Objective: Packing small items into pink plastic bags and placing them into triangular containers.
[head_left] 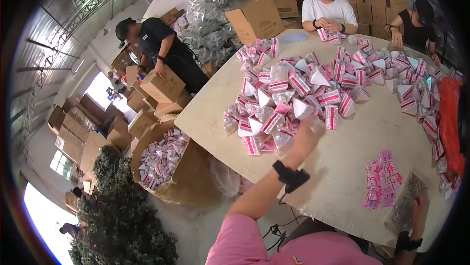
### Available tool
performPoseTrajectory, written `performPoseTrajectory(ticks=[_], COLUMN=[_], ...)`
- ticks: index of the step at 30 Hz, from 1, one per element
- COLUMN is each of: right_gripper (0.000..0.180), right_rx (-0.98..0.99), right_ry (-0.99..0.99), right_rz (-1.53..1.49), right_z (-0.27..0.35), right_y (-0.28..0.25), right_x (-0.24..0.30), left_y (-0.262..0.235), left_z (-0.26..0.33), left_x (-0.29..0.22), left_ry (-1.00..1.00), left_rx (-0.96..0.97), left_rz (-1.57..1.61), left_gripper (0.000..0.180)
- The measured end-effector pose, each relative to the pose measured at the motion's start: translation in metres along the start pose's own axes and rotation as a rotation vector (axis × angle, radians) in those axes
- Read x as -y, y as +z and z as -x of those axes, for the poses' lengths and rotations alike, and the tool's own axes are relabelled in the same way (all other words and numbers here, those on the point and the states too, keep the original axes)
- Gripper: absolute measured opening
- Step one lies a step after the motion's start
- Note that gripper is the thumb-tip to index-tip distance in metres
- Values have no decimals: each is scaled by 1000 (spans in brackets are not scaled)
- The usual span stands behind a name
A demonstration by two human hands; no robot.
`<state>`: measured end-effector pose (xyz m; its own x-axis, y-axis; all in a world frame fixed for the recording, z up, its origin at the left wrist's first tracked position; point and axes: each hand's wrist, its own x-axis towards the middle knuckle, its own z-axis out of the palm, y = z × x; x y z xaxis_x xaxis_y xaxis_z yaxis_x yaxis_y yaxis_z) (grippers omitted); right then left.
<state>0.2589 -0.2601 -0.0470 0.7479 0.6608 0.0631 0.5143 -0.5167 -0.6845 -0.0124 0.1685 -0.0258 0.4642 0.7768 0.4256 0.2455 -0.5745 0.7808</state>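
Observation:
My left hand [309,135] reaches across the table to the near edge of a heap of small wedge-shaped packets [299,85] with pink-and-white labels. Its fingers are smeared by motion, so I cannot make out whether they hold a packet. At the lower right, my right hand [419,212] grips the side of a clear plastic bag [410,197] with small greyish contents. Left of that bag, several flat pink printed cards [383,181] lie loosely overlapped on the pale tabletop [338,167]. A black band with a dark device sits on my left wrist.
A large carton [188,179] full of similar packets stands left of the table. Red plastic [449,123] lies along the right edge. Across the table are two people [329,13]; another person [164,52] handles a carton [164,85]. Cables trail on the floor below.

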Motion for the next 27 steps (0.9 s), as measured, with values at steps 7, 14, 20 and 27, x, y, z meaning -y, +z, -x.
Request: performPoseTrajectory(ticks=[7,14,20,27], right_gripper=[17,16,10,18], right_rx=[-78,-122,-254,-206], right_ry=[-20,-76,-23,-3], right_rz=[360,328,248,127], right_z=[27,24,15,19], right_y=[37,41,33,30], right_x=[-88,-128,-130,-96], left_y=[61,94,104,113], left_z=[101,126,129,136], left_x=[-11,-23,-33,-34], left_ry=[-235,-282,-272,-166], left_rx=[527,613,622,598], left_rz=[207,166,152,179], left_gripper=[36,36,34,31])
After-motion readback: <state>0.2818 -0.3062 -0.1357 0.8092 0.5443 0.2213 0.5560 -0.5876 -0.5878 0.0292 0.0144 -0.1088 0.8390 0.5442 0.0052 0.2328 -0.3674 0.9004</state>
